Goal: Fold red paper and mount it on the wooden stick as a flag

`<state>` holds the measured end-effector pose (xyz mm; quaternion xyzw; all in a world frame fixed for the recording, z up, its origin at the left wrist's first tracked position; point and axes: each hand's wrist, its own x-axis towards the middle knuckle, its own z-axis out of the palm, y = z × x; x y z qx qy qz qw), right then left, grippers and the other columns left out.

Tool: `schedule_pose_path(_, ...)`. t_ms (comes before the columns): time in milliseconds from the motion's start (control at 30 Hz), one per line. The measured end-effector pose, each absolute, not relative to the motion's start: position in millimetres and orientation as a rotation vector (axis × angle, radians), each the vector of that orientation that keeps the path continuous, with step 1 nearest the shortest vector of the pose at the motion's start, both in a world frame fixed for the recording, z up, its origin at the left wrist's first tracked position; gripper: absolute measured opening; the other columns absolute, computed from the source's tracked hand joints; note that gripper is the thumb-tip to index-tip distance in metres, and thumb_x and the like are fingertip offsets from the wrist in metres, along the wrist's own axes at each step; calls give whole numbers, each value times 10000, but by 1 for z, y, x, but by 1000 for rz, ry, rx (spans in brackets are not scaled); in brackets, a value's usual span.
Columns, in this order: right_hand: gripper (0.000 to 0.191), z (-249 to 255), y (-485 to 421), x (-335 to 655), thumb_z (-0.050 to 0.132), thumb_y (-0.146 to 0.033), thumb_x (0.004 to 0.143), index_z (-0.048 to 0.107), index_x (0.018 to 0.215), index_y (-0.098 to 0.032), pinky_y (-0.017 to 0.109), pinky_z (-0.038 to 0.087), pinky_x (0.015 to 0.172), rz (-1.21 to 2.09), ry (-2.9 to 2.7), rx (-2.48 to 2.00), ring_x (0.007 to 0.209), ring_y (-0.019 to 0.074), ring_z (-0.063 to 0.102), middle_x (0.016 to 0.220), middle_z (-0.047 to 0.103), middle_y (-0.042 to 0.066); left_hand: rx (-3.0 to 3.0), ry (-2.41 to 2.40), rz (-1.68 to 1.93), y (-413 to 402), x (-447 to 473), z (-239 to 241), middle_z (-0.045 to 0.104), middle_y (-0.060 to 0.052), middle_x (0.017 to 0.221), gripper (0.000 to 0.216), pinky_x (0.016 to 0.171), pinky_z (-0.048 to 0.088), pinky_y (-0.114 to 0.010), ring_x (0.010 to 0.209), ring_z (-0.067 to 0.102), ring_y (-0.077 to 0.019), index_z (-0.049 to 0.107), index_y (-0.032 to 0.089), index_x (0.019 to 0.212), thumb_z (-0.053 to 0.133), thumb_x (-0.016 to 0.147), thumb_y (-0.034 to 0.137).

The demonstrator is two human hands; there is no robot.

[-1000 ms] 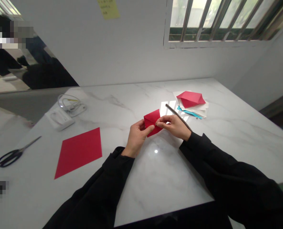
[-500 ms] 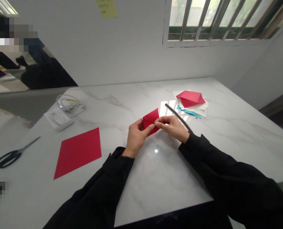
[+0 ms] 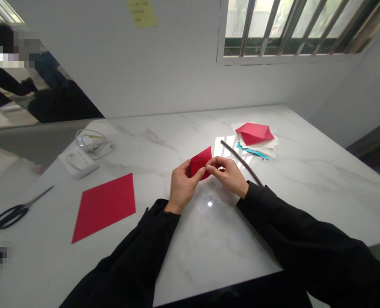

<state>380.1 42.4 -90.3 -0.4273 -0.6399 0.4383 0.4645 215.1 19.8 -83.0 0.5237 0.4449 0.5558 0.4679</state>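
Note:
A small folded piece of red paper (image 3: 200,160) is held just above the white marble table (image 3: 209,239), near its middle. My left hand (image 3: 182,188) grips its left side, thumb on top and fingers curled behind. My right hand (image 3: 230,174) pinches the paper's lower right edge between thumb and forefinger. Both hands are closed on the paper and their fingertips nearly meet. The lower part of the paper is hidden behind my fingers.
A flat red paper sheet (image 3: 105,205) lies to the left, with black scissors (image 3: 15,209) further left. A white charger and coiled cable (image 3: 86,152) sit behind them. A thin dark stick (image 3: 241,161) lies right of my hands, beside a paper stack (image 3: 257,139) topped with folded red paper.
Both hands have drawn the folded red paper slightly closer together and a little left; less of the paper shows below my fingers. The other things on the table have not moved.

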Motion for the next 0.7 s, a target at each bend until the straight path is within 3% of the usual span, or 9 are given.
schedule_pose_path(267, 230, -95, 42, 378, 764, -406, 821, 638, 847, -215, 312, 471, 712, 880, -1510, -1136, 859, 189, 574, 933, 664, 40, 1322, 1104, 1366, 22, 213, -84, 797, -86, 1044, 410, 888, 593, -378, 945, 747, -250, 756, 141, 1132, 826, 796, 365)
schedule_pose_path(400, 446, -98, 43, 378, 839, -406, 743, 596, 1077, -234, 347, 524, 781, 896, -1399, -1131, 987, 221, 614, 1146, 656, 71, 1295, 1118, 1374, 22, 214, -83, 798, -87, 1027, 429, 874, 595, -371, 925, 746, -243, 754, 139, 1141, 837, 787, 366)
schedule_pose_path(500, 593, -98, 44, 377, 839, -398, 756, 545, 1247, -242, 370, 571, 814, 1060, -1350, -1025, 1011, 233, 661, 1151, 685, 87, 1284, 1111, 1377, 22, 214, -83, 797, -93, 1036, 442, 884, 595, -380, 935, 745, -247, 754, 137, 1143, 844, 779, 370)
schedule_pose_path(700, 401, -96, 44, 377, 807, -435, 803, 657, 1093, -202, 401, 594, 874, 1202, -1377, -888, 965, 238, 719, 1071, 754, 86, 1255, 1121, 1375, 21, 215, -82, 797, -99, 1045, 427, 927, 589, -421, 960, 746, -263, 763, 134, 1117, 848, 772, 372)
